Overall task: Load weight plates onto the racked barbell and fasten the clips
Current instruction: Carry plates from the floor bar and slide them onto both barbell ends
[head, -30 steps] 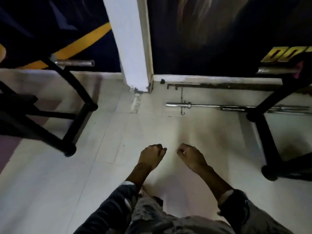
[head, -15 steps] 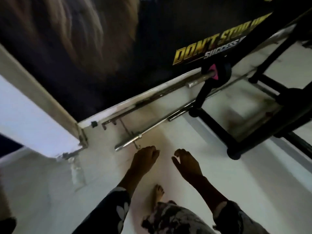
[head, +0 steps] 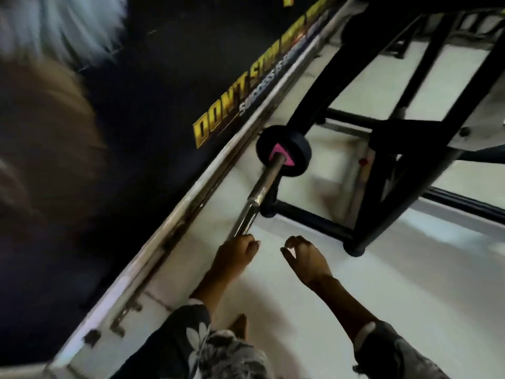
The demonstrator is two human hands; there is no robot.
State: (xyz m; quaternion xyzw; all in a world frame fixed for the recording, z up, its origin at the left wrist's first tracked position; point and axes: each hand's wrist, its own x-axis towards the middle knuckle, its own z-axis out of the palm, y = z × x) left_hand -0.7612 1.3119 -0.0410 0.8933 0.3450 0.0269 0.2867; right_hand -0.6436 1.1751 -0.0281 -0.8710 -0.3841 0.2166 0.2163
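The barbell (head: 266,179) sits up on the black rack (head: 382,149), its chrome sleeve running diagonally down toward the camera, and there is already a black weight plate (head: 296,149) on it, pushed up against the rack's upright. A pink triangular marking (head: 284,157) shows on the plate's face right around the bar. The sleeve's free end comes down to just above the left hand (head: 235,255); whether the knuckles touch the steel cannot be told from this angle. That left hand is curled into a loose fist, fingers (head: 252,243) folded in, nothing visible inside them. The right hand (head: 307,259) hangs beside it, apart from the bar, its fingers bent with thumb and forefinger tips close together, and nothing can be made out between them. Both hands hover over the pale tiled floor (head: 396,269). Dark patterned sleeves (head: 191,335) cover both forearms, and a bare foot (head: 240,325) peeks out below. On the left, a dark wall banner (head: 218,124) carries yellow lettering reading "DON'T" and more, with a long metal strip lying along its base. The whole view is tilted and motion-blurred.
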